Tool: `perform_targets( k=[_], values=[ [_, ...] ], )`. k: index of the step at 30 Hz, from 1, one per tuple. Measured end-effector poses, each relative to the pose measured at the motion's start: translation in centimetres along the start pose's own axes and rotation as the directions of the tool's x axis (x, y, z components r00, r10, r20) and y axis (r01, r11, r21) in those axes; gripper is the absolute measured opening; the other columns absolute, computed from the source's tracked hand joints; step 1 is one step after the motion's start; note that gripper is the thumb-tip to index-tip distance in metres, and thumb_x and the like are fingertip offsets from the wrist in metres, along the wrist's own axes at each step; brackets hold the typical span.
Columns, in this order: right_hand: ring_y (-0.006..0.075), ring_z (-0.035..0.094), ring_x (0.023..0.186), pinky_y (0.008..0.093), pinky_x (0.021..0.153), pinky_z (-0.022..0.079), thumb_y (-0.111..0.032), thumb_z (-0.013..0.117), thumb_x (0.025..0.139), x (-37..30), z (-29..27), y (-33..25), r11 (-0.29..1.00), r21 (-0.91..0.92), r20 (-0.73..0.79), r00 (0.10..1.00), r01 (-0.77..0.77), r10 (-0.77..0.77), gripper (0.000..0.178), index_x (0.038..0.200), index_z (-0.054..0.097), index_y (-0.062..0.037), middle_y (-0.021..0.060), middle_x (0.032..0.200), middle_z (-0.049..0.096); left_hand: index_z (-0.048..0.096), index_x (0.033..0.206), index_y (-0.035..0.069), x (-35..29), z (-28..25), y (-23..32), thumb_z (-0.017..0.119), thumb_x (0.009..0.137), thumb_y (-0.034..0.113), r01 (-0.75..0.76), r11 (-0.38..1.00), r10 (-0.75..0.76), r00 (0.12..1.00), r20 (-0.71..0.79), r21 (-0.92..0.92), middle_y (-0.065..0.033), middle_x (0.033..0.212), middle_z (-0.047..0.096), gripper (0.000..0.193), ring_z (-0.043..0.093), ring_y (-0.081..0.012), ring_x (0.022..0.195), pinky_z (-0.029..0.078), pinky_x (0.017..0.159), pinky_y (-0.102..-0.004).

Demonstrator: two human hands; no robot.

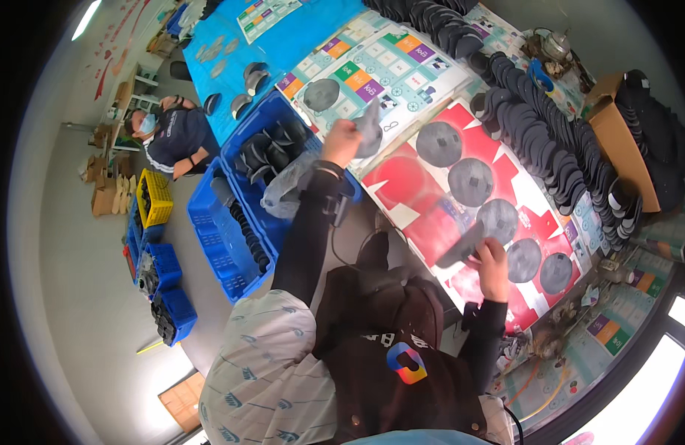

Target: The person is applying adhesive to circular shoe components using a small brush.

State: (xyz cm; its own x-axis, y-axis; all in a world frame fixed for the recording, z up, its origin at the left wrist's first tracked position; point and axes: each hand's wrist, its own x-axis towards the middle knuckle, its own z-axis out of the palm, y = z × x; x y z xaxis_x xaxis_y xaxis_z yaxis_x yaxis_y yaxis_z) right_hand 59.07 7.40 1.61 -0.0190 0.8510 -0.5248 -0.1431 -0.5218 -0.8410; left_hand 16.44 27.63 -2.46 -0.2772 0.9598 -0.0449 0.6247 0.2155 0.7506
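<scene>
My left hand (342, 144) is closed on the edge of a thin grey round piece (368, 133), raised near the border between the printed white sheet and the red sheet. My right hand (493, 268) pinches a darker grey flat piece (459, 247), tilted above the red sheet (402, 182). On that sheet lie several grey discs, one at the far end (439, 144) and another at the near right (557, 273). A single grey disc (321, 95) rests on the printed white sheet (424, 81), beyond my left hand.
Long overlapping rows of black curved pieces (535, 141) line the table's right side, beside a cardboard box (624, 141). Blue crates (201, 215) holding black pieces stand left of the table. A masked person (180, 133) stands farther left, near a yellow crate (155, 196).
</scene>
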Motion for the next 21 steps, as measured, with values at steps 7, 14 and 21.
perform_targets(
  k=[7, 14, 21],
  values=[
    [0.0227, 0.067, 0.103, 0.0391, 0.084, 0.063, -0.013, 0.058, 0.101, 20.2, 17.6, -1.3, 0.971, 0.145, -0.047, 0.981, 0.191, -0.186, 0.025, 0.116, 0.06, 0.0072, 0.0128, 0.107, 0.065, 0.063, 0.12, 0.001, 17.1, -2.5, -4.2, 0.069, 0.089, 0.012, 0.142, 0.963, -0.137, 0.99, 0.039, -0.227, -0.0133, 0.091, 0.072, 0.034, 0.072, -0.0243, 0.067, 0.059, 0.06, -0.0371],
    [0.0168, 0.063, 0.093, 0.0414, 0.089, 0.063, -0.009, 0.056, 0.101, 32.1, 29.5, -4.1, 0.901, 0.323, -0.24, 0.946, 0.288, -0.217, 0.007, 0.101, 0.055, -0.002, 0.0068, 0.1, 0.059, 0.055, 0.13, 0.006, 32.0, -2.2, -7.7, 0.068, 0.09, 0.008, 0.264, 0.676, -0.187, 0.964, 0.186, -0.688, -0.0166, 0.108, 0.07, 0.042, 0.073, -0.0261, 0.093, 0.063, 0.074, -0.0386],
    [0.0199, 0.067, 0.087, 0.0361, 0.065, 0.067, -0.005, 0.06, 0.095, 40.4, 32.4, 3.7, 0.974, -0.026, -0.473, 0.856, 0.224, -0.209, 0.017, 0.11, 0.056, 0.0035, 0.0105, 0.103, 0.059, 0.056, 0.113, 0.004, 37.9, 2.8, -17.7, 0.067, 0.085, 0.003, 0.271, 0.813, -0.341, 0.939, -0.044, -0.515, -0.0152, 0.098, 0.069, 0.03, 0.071, -0.0312, 0.083, 0.063, 0.071, -0.0436]
  ],
)
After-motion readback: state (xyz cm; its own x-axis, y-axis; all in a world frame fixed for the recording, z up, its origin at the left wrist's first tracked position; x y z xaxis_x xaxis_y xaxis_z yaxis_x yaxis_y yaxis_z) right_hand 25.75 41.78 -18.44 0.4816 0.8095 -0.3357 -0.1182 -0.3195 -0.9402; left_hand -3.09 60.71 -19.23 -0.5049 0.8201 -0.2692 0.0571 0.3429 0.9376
